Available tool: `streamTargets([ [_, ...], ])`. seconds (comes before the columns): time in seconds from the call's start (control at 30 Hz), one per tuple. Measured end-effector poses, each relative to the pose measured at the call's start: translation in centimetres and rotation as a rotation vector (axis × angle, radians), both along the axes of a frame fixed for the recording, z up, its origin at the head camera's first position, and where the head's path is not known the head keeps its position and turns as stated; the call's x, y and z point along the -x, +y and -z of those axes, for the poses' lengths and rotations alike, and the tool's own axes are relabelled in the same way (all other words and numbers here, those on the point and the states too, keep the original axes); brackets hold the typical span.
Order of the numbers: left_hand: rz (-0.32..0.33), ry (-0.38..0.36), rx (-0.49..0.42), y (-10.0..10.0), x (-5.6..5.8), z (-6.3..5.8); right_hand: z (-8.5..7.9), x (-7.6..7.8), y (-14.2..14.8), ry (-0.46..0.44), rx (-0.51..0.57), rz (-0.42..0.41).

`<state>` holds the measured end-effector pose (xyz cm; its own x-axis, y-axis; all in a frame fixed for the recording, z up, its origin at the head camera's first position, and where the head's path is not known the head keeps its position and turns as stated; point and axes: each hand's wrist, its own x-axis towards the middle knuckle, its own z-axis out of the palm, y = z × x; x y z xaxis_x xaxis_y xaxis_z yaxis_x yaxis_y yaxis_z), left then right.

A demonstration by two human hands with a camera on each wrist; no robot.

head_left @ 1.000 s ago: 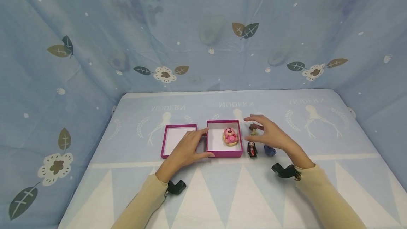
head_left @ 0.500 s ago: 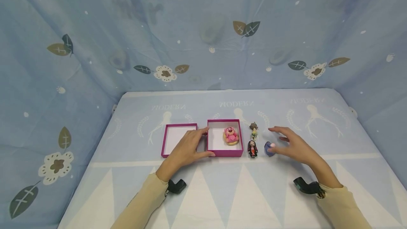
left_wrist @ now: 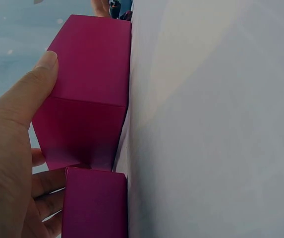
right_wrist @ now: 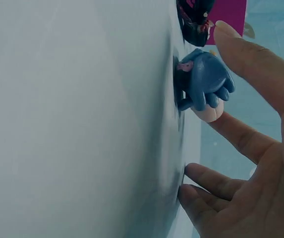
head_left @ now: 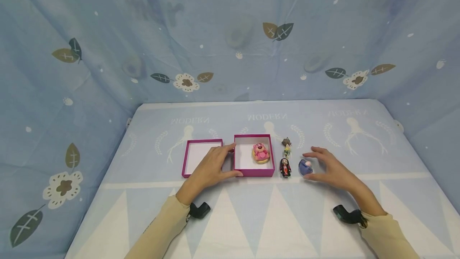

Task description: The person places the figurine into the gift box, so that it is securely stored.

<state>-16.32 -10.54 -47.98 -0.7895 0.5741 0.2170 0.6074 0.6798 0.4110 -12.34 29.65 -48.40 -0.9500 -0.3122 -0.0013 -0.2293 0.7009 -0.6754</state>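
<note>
A square magenta box (head_left: 256, 172) with a white inside sits mid-table. In it lies a pink bear figurine (head_left: 260, 153) on a tan ring. My left hand (head_left: 212, 167) grips the box's left side, thumb at its near corner and fingers toward the back. My right hand (head_left: 332, 171) is spread around a small blue figurine (head_left: 305, 167). The right wrist view shows the thumb apart from this blue figurine (right_wrist: 208, 74) and a fingertip right at its pale pink part. Between box and blue figurine lie a black-haired doll figurine (head_left: 285, 168) and a brown-topped green figurine (head_left: 286, 148).
The shallow magenta-rimmed lid (head_left: 190, 159) lies left of the box, partly behind my left hand. A patterned blue cloth (head_left: 230, 51) hangs at the back and sides. The table cover (head_left: 251, 215) has pale triangles along its near part.
My right hand has moved right, away from beside the box and the two small figurines, to around the blue figurine. The left hand and the box have stayed in place.
</note>
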Motion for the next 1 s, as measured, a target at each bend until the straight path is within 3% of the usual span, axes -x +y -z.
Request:
streamTargets([
  [1.0,-0.001,0.005,0.000,-0.1,0.0,0.0,0.1,0.2,-0.9,0.040,-0.029,0.005],
])
